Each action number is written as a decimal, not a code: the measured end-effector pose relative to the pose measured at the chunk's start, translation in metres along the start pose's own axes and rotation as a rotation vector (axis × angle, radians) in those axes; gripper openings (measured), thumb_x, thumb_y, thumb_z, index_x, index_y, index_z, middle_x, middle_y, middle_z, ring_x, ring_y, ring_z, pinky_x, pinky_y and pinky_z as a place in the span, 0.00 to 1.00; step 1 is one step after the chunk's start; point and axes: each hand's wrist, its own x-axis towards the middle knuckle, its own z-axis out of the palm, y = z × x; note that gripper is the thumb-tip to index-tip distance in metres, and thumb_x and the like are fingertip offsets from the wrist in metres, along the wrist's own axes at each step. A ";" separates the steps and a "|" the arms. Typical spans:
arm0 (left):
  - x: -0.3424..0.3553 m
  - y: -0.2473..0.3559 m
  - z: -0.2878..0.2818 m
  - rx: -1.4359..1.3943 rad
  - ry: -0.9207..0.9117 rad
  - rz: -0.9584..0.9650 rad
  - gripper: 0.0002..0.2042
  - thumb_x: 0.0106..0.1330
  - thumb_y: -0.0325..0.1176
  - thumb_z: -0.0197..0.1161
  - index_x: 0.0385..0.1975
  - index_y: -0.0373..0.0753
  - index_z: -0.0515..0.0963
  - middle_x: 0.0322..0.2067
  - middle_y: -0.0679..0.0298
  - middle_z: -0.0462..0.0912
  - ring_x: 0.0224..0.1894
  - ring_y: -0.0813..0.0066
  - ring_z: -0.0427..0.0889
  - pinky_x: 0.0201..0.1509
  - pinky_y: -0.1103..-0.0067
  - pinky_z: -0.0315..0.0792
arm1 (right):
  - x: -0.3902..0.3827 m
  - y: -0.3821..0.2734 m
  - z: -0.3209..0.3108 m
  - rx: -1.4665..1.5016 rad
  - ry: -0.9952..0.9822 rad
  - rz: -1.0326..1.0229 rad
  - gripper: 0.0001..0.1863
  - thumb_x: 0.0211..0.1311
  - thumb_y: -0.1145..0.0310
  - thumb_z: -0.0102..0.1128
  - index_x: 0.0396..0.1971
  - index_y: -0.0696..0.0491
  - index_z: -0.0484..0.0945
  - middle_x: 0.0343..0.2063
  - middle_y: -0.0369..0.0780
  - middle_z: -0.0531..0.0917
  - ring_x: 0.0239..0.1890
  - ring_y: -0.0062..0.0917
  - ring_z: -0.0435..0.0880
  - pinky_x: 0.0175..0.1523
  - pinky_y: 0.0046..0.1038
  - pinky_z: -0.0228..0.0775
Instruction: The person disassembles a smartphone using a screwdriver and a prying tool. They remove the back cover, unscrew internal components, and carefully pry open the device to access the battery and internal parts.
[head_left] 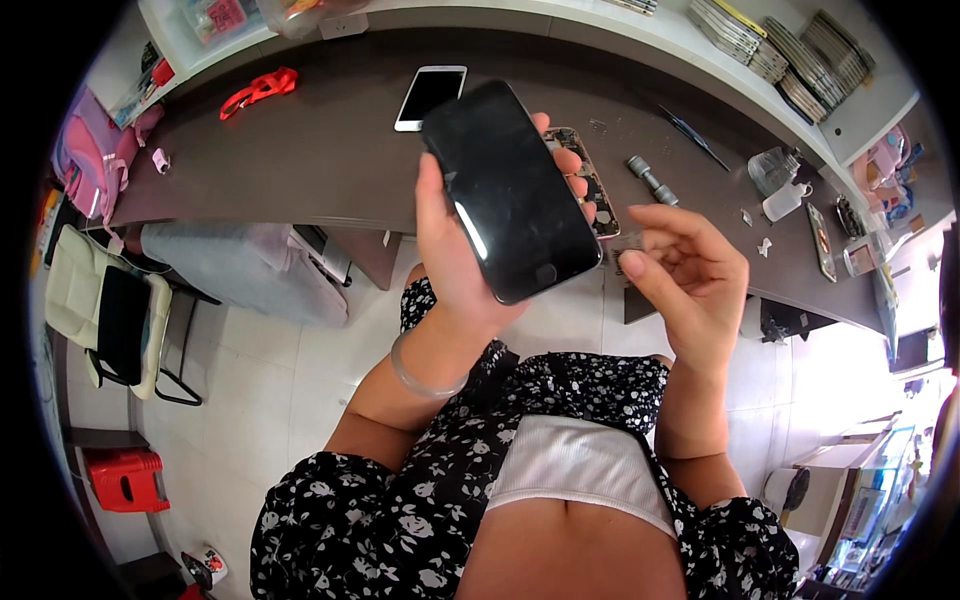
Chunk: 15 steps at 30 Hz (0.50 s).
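My left hand (452,250) is wrapped round a smartphone (515,195) with a dark screen, tilted above the desk's front edge. Its thumb lies along one side and the fingertips show at the other. Close to the phone's lower right corner, my right hand (695,270) has thumb and forefinger pinched towards each other. Between them is a small, thin, partly see-through piece (626,246) that I cannot make out. Behind the held phone lies an opened phone body (590,175) with bare inner parts, partly hidden. A white phone (432,98) rests farther back on the desk.
On the brown desk (330,160) are a red strap (258,93), a grey metal cylindrical tool (652,181), thin dark tweezers (693,135), a clear glass jar (772,170) and a white bottle (785,201). Stacked phone parts (725,35) fill a shelf. A cream chair (85,290) stands left.
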 end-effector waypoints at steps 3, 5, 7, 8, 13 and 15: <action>-0.007 -0.003 0.015 -0.344 0.251 -0.159 0.30 0.67 0.50 0.38 0.57 0.29 0.60 0.47 0.49 0.72 0.47 0.59 0.74 0.55 0.67 0.69 | -0.005 -0.004 -0.001 0.009 0.041 -0.057 0.16 0.49 0.84 0.63 0.40 0.65 0.76 0.29 0.39 0.81 0.31 0.17 0.79 0.37 0.16 0.71; -0.010 -0.006 0.014 -0.427 0.241 -0.194 0.27 0.68 0.46 0.39 0.56 0.27 0.61 0.50 0.48 0.71 0.50 0.56 0.72 0.58 0.65 0.67 | -0.007 -0.005 -0.001 0.029 0.036 -0.082 0.15 0.48 0.84 0.63 0.40 0.65 0.76 0.30 0.40 0.82 0.31 0.17 0.79 0.37 0.16 0.71; -0.012 -0.008 0.019 -0.429 0.268 -0.188 0.26 0.68 0.45 0.38 0.56 0.27 0.61 0.50 0.47 0.70 0.51 0.55 0.72 0.59 0.64 0.67 | -0.006 -0.006 0.001 0.038 0.019 -0.090 0.15 0.48 0.84 0.63 0.39 0.65 0.76 0.30 0.39 0.82 0.32 0.17 0.79 0.37 0.17 0.71; -0.009 -0.008 0.028 -0.307 0.355 -0.214 0.32 0.69 0.52 0.22 0.48 0.31 0.68 0.43 0.53 0.75 0.49 0.59 0.73 0.58 0.65 0.67 | -0.006 -0.006 0.000 0.038 0.013 -0.100 0.15 0.48 0.84 0.63 0.39 0.65 0.76 0.30 0.39 0.81 0.32 0.17 0.79 0.37 0.17 0.71; -0.007 -0.011 0.030 -0.299 0.438 -0.223 0.33 0.69 0.52 0.21 0.48 0.31 0.69 0.43 0.52 0.75 0.48 0.58 0.73 0.57 0.65 0.68 | -0.006 -0.006 0.001 0.028 0.009 -0.109 0.15 0.48 0.84 0.64 0.39 0.65 0.76 0.29 0.39 0.81 0.31 0.16 0.79 0.37 0.16 0.71; -0.006 -0.012 0.029 -0.297 0.451 -0.225 0.33 0.69 0.53 0.21 0.48 0.31 0.69 0.43 0.52 0.75 0.48 0.58 0.73 0.57 0.64 0.68 | -0.007 -0.007 0.001 0.014 0.023 -0.100 0.15 0.48 0.83 0.65 0.39 0.64 0.77 0.29 0.37 0.81 0.31 0.15 0.78 0.37 0.16 0.70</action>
